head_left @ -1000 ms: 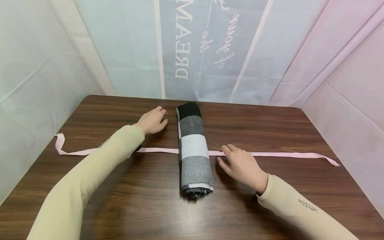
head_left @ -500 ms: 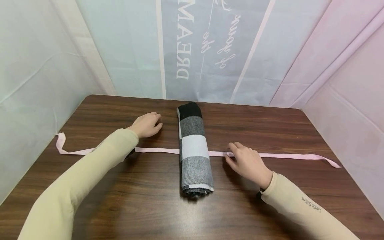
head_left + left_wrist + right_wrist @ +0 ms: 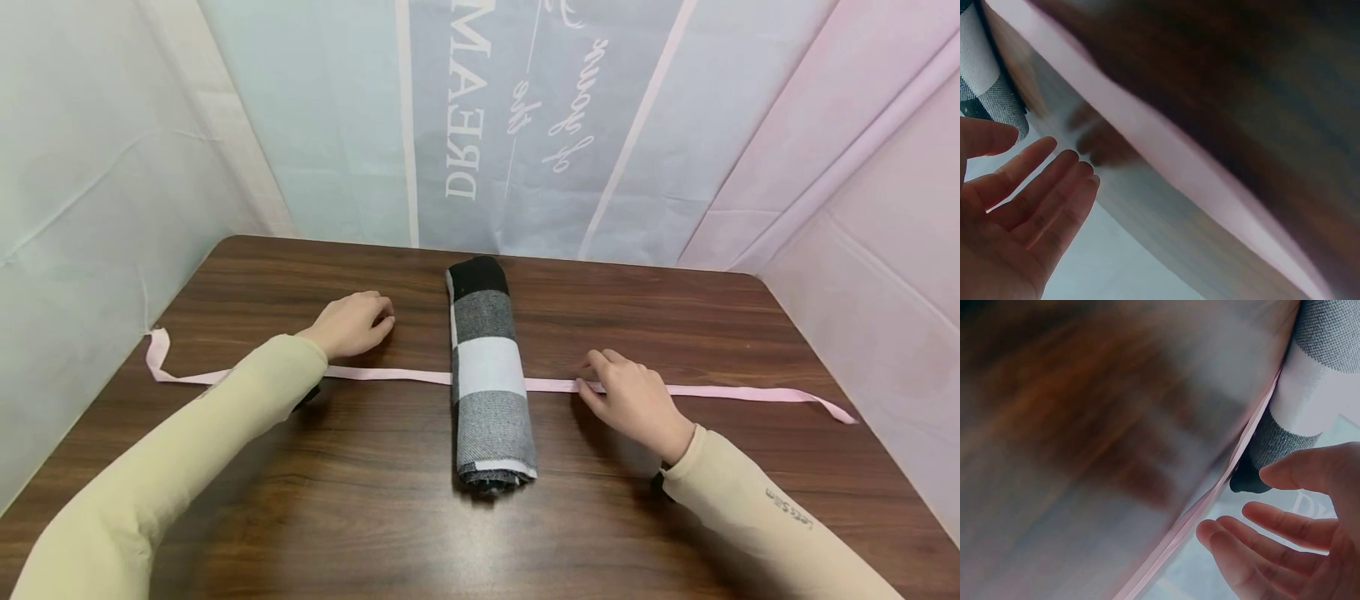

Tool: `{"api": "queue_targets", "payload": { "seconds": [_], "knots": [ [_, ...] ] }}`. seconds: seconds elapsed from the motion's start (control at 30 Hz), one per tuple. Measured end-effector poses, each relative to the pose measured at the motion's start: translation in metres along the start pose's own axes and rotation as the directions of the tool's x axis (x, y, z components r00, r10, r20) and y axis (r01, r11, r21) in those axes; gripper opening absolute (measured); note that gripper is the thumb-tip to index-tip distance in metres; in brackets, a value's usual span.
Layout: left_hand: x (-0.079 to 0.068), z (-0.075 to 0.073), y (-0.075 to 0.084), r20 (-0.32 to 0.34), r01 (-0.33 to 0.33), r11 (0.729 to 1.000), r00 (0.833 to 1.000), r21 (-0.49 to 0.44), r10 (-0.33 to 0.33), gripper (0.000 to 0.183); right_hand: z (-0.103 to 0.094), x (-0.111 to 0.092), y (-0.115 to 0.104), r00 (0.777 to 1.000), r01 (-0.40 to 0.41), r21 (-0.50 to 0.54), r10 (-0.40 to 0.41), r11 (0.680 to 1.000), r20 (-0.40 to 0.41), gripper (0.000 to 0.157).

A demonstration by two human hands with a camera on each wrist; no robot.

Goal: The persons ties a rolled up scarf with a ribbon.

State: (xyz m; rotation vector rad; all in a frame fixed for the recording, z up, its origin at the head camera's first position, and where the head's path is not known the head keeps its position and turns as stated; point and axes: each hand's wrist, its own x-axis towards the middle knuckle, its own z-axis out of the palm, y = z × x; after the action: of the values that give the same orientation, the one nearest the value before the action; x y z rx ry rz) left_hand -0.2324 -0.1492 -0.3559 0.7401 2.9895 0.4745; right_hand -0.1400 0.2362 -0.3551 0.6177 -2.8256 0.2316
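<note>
A rolled cloth [image 3: 491, 367] in black, grey and white checks lies lengthwise at the middle of the table. Under it runs a pink ribbon [image 3: 750, 392], stretched left to right across the tabletop. To the left of the roll, my left hand [image 3: 351, 323] hovers beyond the ribbon with loosely bent fingers and nothing in them; the left wrist view shows its fingers [image 3: 1054, 200] apart from the ribbon. On the other side, my right hand [image 3: 637, 400] is over the ribbon, fingers relaxed. In the right wrist view its fingers [image 3: 1285, 519] hold nothing, with the ribbon beyond them.
The brown wooden table [image 3: 360, 517] reaches back to a printed curtain [image 3: 345, 125] with mirrored lettering. Pale cloth walls [image 3: 885, 275] stand at both sides. The ribbon's left end [image 3: 157, 350] curls up near the table's left edge.
Both hands have moved outward from the roll, the left one leftward and nearer the ribbon, the right one to the right along it. The roll and ribbon lie as before.
</note>
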Motion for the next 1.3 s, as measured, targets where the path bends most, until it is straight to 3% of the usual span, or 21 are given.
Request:
{"api": "queue_targets", "payload": {
  "seconds": [0.43, 0.9, 1.3],
  "knots": [
    [-0.02, -0.001, -0.003, 0.005, -0.006, 1.0, 1.0, 0.02, 0.006, 0.021, 0.001, 0.003, 0.012, 0.999, -0.029, 0.016, 0.029, 0.999, 0.017, 0.016],
    [-0.038, -0.004, -0.002, 0.017, -0.037, 0.999, 0.999, 0.037, 0.037, 0.017, -0.001, 0.007, 0.024, 0.992, -0.065, 0.042, 0.06, 0.997, 0.113, 0.02],
    [-0.052, -0.005, -0.002, 0.037, -0.056, 0.998, 0.998, 0.034, 0.054, 0.013, -0.008, 0.007, 0.036, 0.975, -0.087, 0.085, 0.067, 0.993, 0.211, 0.04]
  ]
}}
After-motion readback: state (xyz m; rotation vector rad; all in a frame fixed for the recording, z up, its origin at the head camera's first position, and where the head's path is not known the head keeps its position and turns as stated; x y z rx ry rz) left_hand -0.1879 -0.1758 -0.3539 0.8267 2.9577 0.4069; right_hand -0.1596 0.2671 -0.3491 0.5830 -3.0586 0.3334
